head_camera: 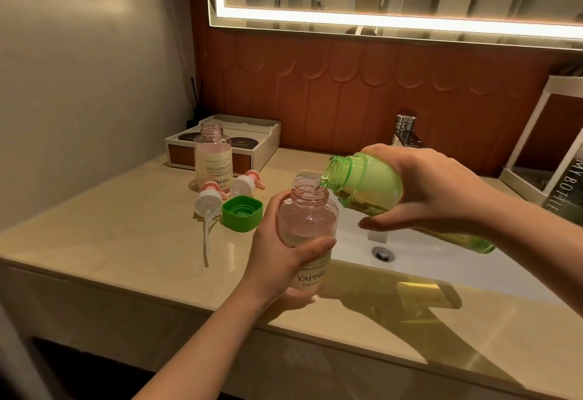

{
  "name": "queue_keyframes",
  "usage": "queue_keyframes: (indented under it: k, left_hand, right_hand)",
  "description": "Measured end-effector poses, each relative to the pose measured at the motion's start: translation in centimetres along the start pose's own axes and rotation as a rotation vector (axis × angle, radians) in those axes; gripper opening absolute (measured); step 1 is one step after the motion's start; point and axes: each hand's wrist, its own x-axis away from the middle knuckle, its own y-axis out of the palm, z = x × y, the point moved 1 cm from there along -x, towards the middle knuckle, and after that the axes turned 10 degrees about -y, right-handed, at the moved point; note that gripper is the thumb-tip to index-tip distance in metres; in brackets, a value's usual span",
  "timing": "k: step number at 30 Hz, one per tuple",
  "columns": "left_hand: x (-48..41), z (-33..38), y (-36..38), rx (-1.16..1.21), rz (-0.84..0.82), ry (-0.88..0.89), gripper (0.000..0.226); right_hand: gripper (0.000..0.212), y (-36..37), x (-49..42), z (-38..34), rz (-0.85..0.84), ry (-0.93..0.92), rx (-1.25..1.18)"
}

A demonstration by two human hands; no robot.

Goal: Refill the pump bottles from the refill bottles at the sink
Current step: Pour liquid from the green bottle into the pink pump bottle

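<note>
My left hand (280, 248) grips a clear pink pump bottle (307, 213) with its top off, upright over the sink's left rim. My right hand (419, 188) holds a green refill bottle (366, 182) tipped on its side, its open mouth touching the pink bottle's neck. Pale liquid sits in the lower part of the pink bottle. A second open pink bottle (213, 160) stands further back on the counter. Two white and pink pump heads (208, 202) (244, 183) lie near it, next to the green cap (242, 213).
The white sink basin (410, 251) with its drain lies under my right hand, and a chrome tap (405, 131) stands behind it. A white and wood tray (243, 138) sits at the back left. A white rack (549, 147) stands at the right edge.
</note>
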Motion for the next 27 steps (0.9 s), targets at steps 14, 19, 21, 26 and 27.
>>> queue_keyframes:
  k: [14,19,21,26,27]
  left_hand:
    - [0.01,-0.07,0.01,0.017,-0.01,-0.007,0.071]
    - [0.02,-0.05,-0.02,0.007,-0.009,-0.01,0.068]
    - [0.0,-0.06,0.02,0.003,-0.006,-0.011,0.064]
    - [0.03,-0.2,-0.03,0.001,-0.004,-0.017,0.066]
    - [0.05,-0.14,-0.03,0.001,-0.006,-0.019,0.067]
  right_hand:
    - [0.077,-0.29,-0.1,-0.09,-0.03,0.024,0.007]
    - [0.077,-0.43,-0.17,-0.2,-0.048,0.036,0.003]
    - [0.077,-0.53,-0.22,-0.2,-0.05,0.035,0.01]
    - [0.075,-0.69,-0.36,-0.25,-0.056,0.032,0.028]
    - [0.075,-0.73,-0.37,-0.28,-0.055,0.032,0.032]
